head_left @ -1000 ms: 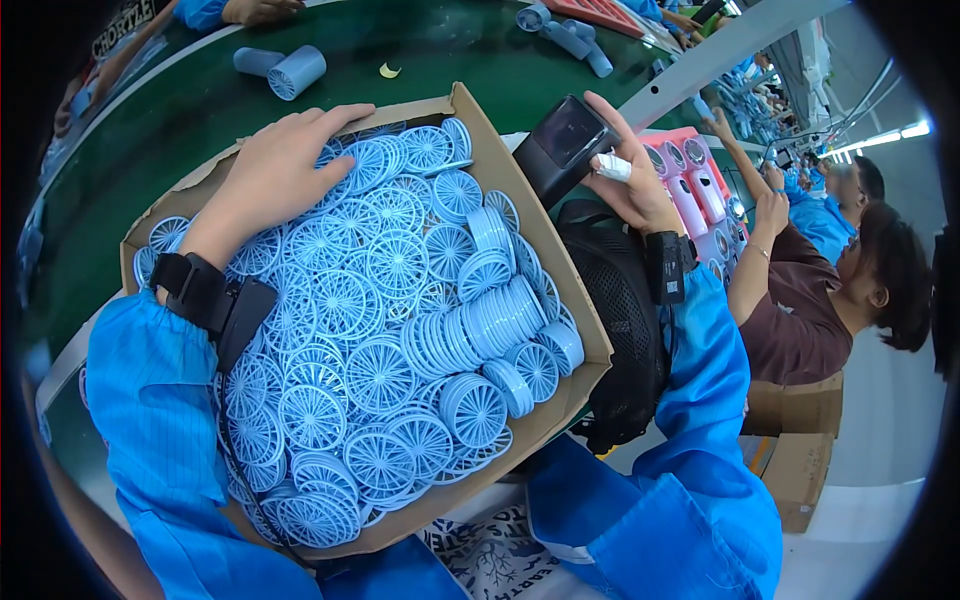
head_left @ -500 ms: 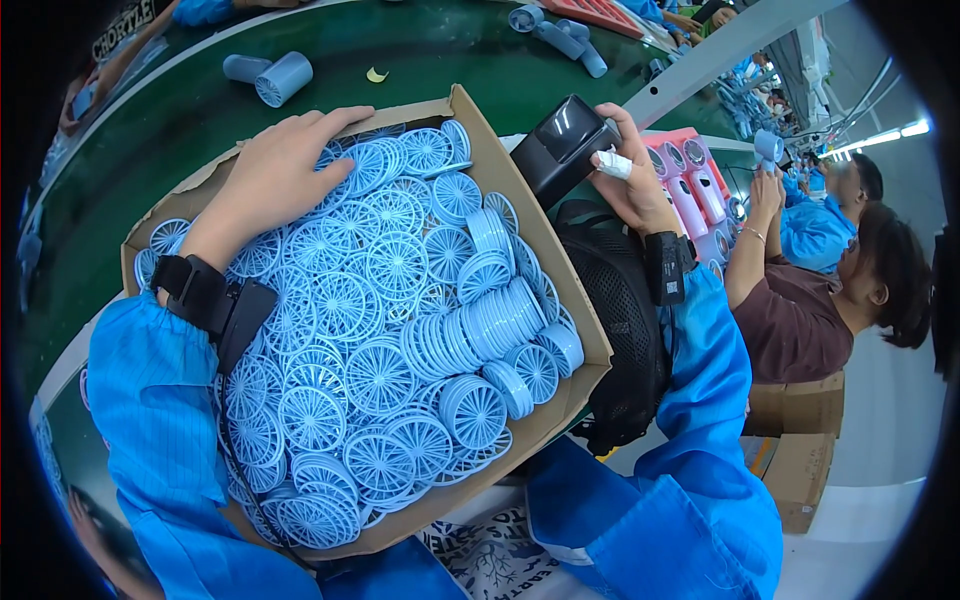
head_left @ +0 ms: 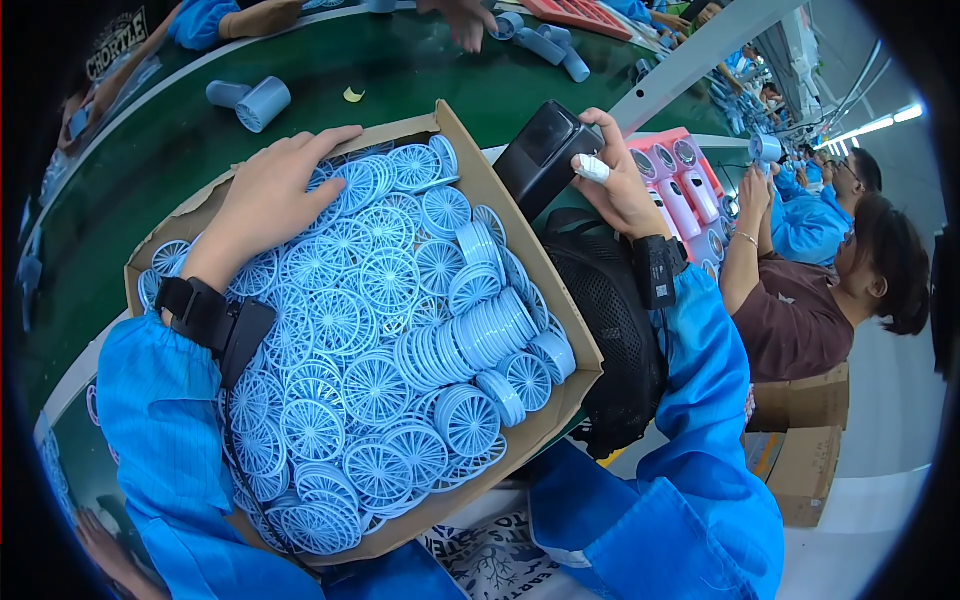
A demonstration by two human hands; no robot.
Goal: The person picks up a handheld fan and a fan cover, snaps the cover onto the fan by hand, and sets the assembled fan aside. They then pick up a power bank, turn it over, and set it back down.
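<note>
A cardboard box (head_left: 583,375) full of light blue round fan grilles (head_left: 388,281) with radial spokes sits tilted in front of me. Several grilles are stacked in a row on its right side. My left hand (head_left: 272,195) lies over the far left rim, fingers stretched out and thumb over the grilles. Beyond the box's far right corner, my right hand (head_left: 622,190) has its fingers around the end of a glossy black block-shaped device (head_left: 545,155). White tape wraps one finger of that hand. Both wrists carry black strapped-on devices.
Behind the box runs a green conveyor belt (head_left: 380,65) with blue fan housings (head_left: 264,104) on it. A black mesh bag (head_left: 600,330) is right of the box. A pink tray (head_left: 690,185) holds handheld fans. Co-workers sit at right; cardboard cartons (head_left: 805,470) stand behind them.
A co-worker's hand has come in over the far side of the belt. The fan housings on the belt appear slightly lower and further left. My hands keep nearly the same pose.
</note>
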